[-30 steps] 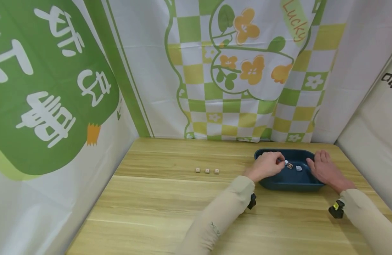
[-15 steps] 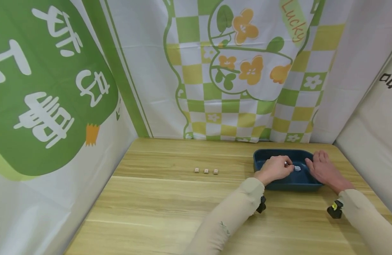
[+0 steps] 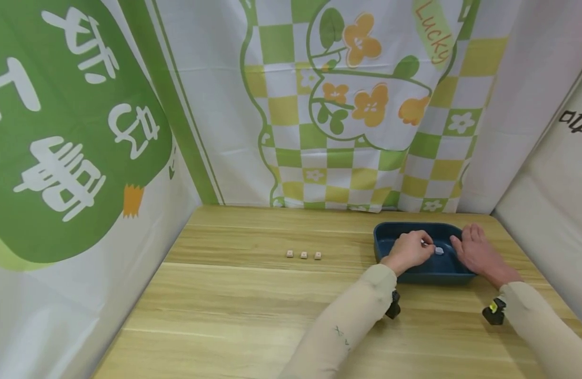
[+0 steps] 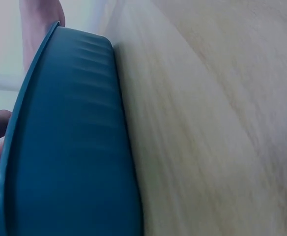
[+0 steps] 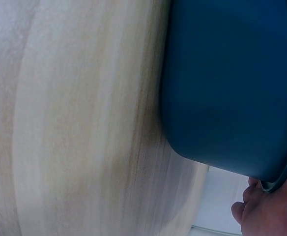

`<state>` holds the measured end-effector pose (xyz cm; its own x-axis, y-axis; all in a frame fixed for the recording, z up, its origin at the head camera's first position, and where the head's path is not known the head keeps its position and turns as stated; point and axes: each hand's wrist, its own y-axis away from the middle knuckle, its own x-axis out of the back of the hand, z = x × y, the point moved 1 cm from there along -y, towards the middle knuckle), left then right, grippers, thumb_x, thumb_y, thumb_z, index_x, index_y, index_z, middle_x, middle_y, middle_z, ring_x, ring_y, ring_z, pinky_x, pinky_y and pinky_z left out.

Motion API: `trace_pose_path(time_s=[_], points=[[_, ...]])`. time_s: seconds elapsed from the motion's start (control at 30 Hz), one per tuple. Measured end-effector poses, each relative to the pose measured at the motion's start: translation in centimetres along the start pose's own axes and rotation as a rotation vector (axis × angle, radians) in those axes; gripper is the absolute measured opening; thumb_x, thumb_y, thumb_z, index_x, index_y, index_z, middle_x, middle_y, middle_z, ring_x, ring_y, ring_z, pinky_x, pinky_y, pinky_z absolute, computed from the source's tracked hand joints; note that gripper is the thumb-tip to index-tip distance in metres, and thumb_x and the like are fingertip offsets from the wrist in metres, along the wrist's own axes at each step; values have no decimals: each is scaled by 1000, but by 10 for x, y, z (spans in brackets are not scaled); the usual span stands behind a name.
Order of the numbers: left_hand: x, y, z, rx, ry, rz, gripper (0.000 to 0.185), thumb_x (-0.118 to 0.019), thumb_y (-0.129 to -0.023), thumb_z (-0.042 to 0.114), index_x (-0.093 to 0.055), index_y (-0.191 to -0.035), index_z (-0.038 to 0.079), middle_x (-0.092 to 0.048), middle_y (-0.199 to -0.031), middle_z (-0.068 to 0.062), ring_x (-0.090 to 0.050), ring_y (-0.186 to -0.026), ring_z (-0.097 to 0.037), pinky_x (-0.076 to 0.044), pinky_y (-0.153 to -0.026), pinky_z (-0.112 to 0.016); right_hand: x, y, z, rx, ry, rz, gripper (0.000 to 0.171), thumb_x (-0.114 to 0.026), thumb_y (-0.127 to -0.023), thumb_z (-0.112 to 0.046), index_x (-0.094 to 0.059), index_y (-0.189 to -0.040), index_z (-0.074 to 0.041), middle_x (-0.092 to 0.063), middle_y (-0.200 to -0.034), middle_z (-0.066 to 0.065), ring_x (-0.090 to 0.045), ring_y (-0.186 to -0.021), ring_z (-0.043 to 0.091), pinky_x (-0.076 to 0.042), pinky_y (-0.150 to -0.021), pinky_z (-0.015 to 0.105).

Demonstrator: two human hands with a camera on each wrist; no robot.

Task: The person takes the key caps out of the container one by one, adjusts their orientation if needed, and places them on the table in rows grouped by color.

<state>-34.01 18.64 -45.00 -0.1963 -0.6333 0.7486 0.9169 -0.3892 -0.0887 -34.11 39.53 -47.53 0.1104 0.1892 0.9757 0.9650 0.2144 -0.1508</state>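
Observation:
A dark blue tray sits on the wooden table, its outer wall filling much of both wrist views. My left hand reaches over its left side, thumb and fingertips curled together around a small whitish keycap, mostly covered by the fingers. Just right of those fingertips a pale keycap lies on the tray floor. Across the tray's right rim rests my right hand, fingers straight and thumb over the inside. In the right wrist view, its fingertips show past the rim.
Three pale square keycaps, the middle keycap among them, stand in a short row on the table, left of the tray. A patterned cloth hangs behind the table's back edge, with printed cloths at both sides.
My left hand has moved right and deeper into the tray, covering the brown keycap that showed one second ago. My right hand stays on the rim.

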Motion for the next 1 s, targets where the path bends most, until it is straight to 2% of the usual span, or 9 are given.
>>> trace_pose_path(time_s=[0.2,0.5,0.73,0.87,1.0], points=[[-7,-5,-4,65,61,14,8,-66,-93,34,-71,-98,30,-70,-90,16,-61,-75,1,-46,-64,-18,1,-1,-2,-26,-22,-25,69,-20,-109,-31,-16,-134,33,-14,-140,55,-13,-133,65,-14,-114,66],[-15,-12,-7,137,74,19,5,-68,-92,33,-69,-91,29,-66,-84,14,-56,-70,-5,-45,-64,-23,-1,-2,0,-36,-61,-11,72,-17,-109,-34,-15,-135,33,-11,-141,56,-10,-135,65,-11,-115,65],[-20,-15,-9,167,17,-4,4,-68,-91,32,-69,-95,29,-65,-86,14,-55,-71,-8,-45,-65,-27,1,1,-2,-31,-45,22,68,-22,-109,-29,-19,-132,34,-17,-138,55,-15,-132,64,-17,-111,66],[-21,-17,-9,183,-19,-17,6,-69,-91,31,-68,-96,30,-65,-86,14,-56,-70,-9,-45,-64,-28,1,1,-2,-45,-45,2,69,-21,-109,-31,-18,-134,33,-16,-140,55,-14,-133,64,-18,-111,68],[-22,-19,-9,168,-43,-8,9,-68,-91,32,-68,-100,33,-66,-90,14,-58,-73,-8,-46,-64,-27,2,-1,-2,-55,-53,-16,71,-19,-108,-34,-16,-135,32,-13,-141,54,-12,-135,64,-17,-111,68]])
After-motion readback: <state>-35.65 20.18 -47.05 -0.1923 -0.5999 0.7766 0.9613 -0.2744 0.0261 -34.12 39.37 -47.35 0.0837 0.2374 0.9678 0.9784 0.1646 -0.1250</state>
